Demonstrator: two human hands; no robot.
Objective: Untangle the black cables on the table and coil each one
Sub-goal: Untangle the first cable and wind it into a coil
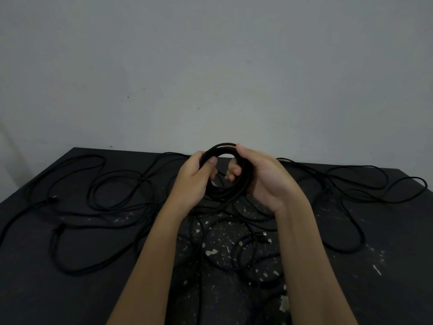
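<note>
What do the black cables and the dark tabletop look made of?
Coiled black cable: matte jacket without sheen, possibly braided fabric or rubber; too dim to tell. Loose black cables: same look. Silvery plug tips: likely metal, they glint. Dark tabletop: matte black coating over a hard board, judging by pale chipped flecks.

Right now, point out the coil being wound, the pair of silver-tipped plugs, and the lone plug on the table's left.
coil [223,147], head view, top arc of the ring.
silver-tipped plugs [264,235], head view, upper plug's metal tip.
left plug [53,199], head view, connector body at the cable's end.
</note>
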